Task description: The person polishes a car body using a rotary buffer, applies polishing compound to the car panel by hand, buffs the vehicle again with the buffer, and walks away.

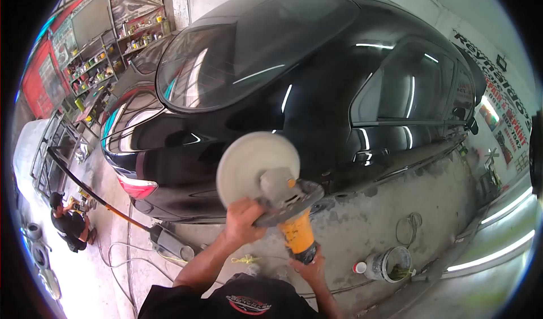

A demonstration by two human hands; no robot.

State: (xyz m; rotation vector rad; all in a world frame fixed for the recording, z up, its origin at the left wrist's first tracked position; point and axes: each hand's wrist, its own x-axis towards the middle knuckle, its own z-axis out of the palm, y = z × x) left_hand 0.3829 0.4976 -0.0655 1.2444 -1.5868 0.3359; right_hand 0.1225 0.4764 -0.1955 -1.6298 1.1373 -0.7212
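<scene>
A yellow and grey polisher [297, 234] with a large round pale pad [249, 163] is held in front of a glossy black car [317, 93]. The pad lies over the car's rear side panel; whether it touches the paint cannot be made out. My left hand [244, 220] is wrapped round the polisher's front handle, close to the pad's lower edge. Around the rear end of the yellow body, my right hand [311, 267] is closed, partly hidden by the tool. A red and white tail light [137, 186] is left of the pad.
A person [70, 223] in dark clothes crouches at the far left beside a metal frame [51, 155]. Cords lie on the floor near a grey device [171, 244]. A bucket [396, 263] and a small red-white container [359, 268] stand at the lower right. Shelves [93, 70] hold several cans.
</scene>
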